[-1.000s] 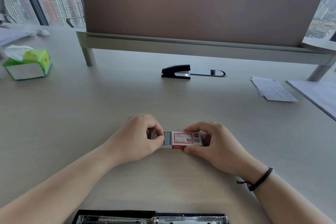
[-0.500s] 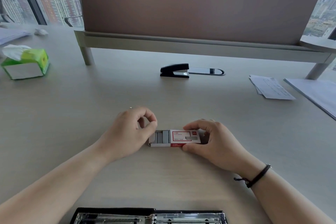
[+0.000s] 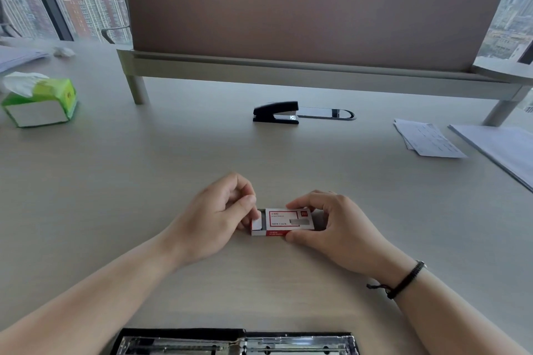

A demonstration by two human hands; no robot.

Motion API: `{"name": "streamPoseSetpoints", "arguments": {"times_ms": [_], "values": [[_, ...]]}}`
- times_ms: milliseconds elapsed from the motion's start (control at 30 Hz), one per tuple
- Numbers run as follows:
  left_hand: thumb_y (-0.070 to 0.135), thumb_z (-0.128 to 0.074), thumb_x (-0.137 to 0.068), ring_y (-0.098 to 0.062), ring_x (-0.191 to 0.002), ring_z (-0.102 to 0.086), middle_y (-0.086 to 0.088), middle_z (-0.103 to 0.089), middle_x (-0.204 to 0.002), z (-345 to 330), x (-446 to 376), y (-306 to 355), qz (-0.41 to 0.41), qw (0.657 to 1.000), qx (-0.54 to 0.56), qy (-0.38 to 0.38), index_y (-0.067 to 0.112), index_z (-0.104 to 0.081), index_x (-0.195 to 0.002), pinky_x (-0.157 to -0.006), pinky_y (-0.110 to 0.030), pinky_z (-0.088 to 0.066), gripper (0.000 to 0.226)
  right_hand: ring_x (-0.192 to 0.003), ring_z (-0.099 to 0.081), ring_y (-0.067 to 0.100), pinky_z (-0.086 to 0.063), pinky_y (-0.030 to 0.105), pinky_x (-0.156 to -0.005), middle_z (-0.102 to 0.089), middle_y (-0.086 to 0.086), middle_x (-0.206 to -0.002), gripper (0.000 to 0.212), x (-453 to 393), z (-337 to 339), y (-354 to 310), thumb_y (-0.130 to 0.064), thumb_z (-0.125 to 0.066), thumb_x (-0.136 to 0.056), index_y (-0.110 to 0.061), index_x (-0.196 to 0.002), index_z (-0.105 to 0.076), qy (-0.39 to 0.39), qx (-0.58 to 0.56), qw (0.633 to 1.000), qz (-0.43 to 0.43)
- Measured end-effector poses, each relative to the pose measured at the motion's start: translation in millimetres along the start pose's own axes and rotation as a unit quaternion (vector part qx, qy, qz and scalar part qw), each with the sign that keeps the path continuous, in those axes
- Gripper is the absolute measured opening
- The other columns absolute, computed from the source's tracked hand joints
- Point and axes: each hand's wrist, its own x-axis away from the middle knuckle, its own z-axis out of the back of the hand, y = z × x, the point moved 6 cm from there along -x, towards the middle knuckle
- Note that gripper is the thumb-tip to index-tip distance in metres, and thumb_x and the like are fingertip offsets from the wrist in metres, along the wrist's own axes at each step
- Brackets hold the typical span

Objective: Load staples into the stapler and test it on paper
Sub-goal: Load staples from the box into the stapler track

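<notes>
**Still stuck on the staple box, nothing loaded yet**

So the person is working the little red-and-white cardboard staple box (image 3: pixel 281 222) on the desk (image 3: pixel 144 181). The right hand (image 3: pixel 334 225) is gripping its sleeve between thumb and fingers, and the left hand (image 3: pixel 219 216) is pinching at the box's left end, where a white flap is sticking up. Can't tell if any staples are out.

Seems like early days: the open stapler (image 3: pixel 236 343), all shiny metal channel in a black frame, is sitting untouched at the near edge. A closed black plastic stapler (image 3: pixel 275 112) is waiting further back, and the paper sheets (image 3: pixel 427 138) are lying flat off to the right, untested.
</notes>
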Motion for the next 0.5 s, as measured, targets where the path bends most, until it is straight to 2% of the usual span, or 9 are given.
{"name": "streamPoseSetpoints", "arguments": {"times_ms": [200,333,433,500], "values": [[0.005,-0.056,-0.097,-0.013,-0.069,-0.066,-0.010,-0.069,-0.078,-10.4,0.6,1.7,-0.001,0.998,0.049,-0.025,0.007,-0.058,-0.086,-0.066,-0.023,-0.055,0.012,-0.100,-0.056,0.001,-0.048,0.024,-0.088,-0.066,-0.020,-0.101,0.038,2.7,-5.5,-9.8,-0.043,-0.080,-0.073,-0.036,-0.110,-0.070,-0.011,0.016,1.000,0.022],[0.014,-0.064,-0.085,-0.016,-0.066,-0.066,-0.013,-0.069,-0.076,-5.7,-1.4,1.5,0.012,0.997,0.074,-0.011,0.008,-0.065,-0.080,-0.064,-0.026,-0.056,0.008,-0.100,-0.055,0.000,-0.047,0.021,-0.086,-0.064,-0.022,-0.102,0.040,4.2,-4.7,-12.5,-0.045,-0.080,-0.073,-0.037,-0.111,-0.068,-0.008,0.028,0.999,0.030],[0.007,-0.068,-0.084,-0.020,-0.064,-0.064,-0.014,-0.071,-0.082,-0.8,-2.8,2.7,0.033,0.994,0.108,0.001,0.005,-0.068,-0.076,-0.061,-0.025,-0.055,0.008,-0.103,-0.054,-0.001,-0.044,0.017,-0.086,-0.062,-0.023,-0.105,0.041,7.0,-3.1,-17.1,-0.048,-0.078,-0.074,-0.038,-0.113,-0.067,0.005,0.031,0.998,0.046],[-0.001,-0.066,-0.087,-0.020,-0.065,-0.063,-0.016,-0.070,-0.078,-0.3,-1.5,3.9,0.052,0.988,0.148,-0.005,0.001,-0.068,-0.077,-0.058,-0.024,-0.054,0.011,-0.106,-0.053,-0.002,-0.040,0.010,-0.085,-0.061,-0.024,-0.108,0.041,9.5,-0.9,-22.0,-0.047,-0.077,-0.076,-0.039,-0.115,-0.066,0.029,0.034,0.997,0.062]]}}
